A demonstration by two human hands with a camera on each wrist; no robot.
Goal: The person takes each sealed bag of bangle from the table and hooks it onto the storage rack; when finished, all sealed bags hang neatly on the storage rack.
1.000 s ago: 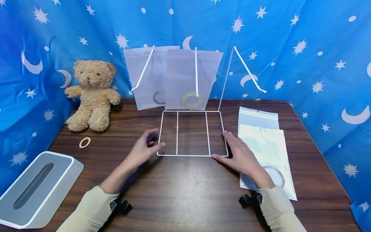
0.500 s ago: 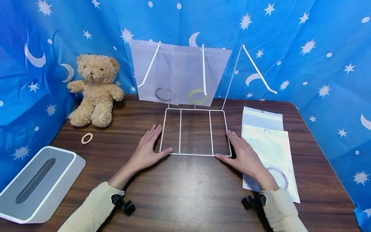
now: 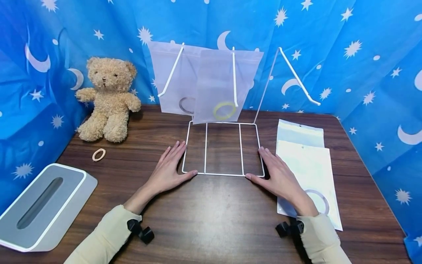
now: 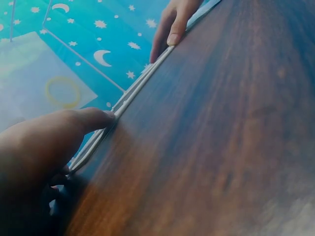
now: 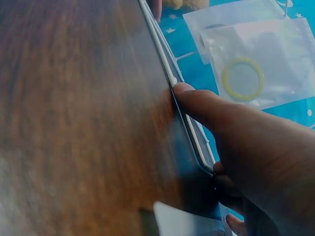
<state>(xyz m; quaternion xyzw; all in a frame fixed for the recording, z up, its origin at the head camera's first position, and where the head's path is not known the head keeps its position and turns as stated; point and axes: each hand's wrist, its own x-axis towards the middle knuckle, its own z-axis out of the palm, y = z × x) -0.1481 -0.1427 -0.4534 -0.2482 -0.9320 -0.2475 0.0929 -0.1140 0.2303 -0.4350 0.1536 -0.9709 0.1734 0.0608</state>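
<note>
A white wire rack [image 3: 217, 174] stands on the brown table, with three hooks rising at the back. My left hand [image 3: 166, 172] lies at its front left corner, fingers straight along the side bar and thumb on the front bar. Mirroring it, my right hand [image 3: 281, 176] touches the right side bar with straight fingers, its thumb [image 5: 197, 101] against the front bar. From the middle hook hangs a frosted zip bag [image 3: 215, 79] holding a yellow ring [image 5: 261, 78]. Partly behind it, another frosted bag [image 3: 173, 73] with a dark ring hangs on the left hook. The right hook [image 3: 299, 77] bears nothing.
Two overlapping zip bags [image 3: 304, 165] lie beside my right hand, the upper one with a pale ring inside. On the left are a teddy bear [image 3: 107, 99], a small wooden ring [image 3: 99, 154] and a grey-white tissue box [image 3: 46, 205]. A blue starry curtain [image 3: 204, 22] surrounds the table.
My left hand's fingers have straightened from a curl and now lie along the rack's left side. The right hand stays at its corner. The hanging bags have swung a little, and the head view shifted slightly.
</note>
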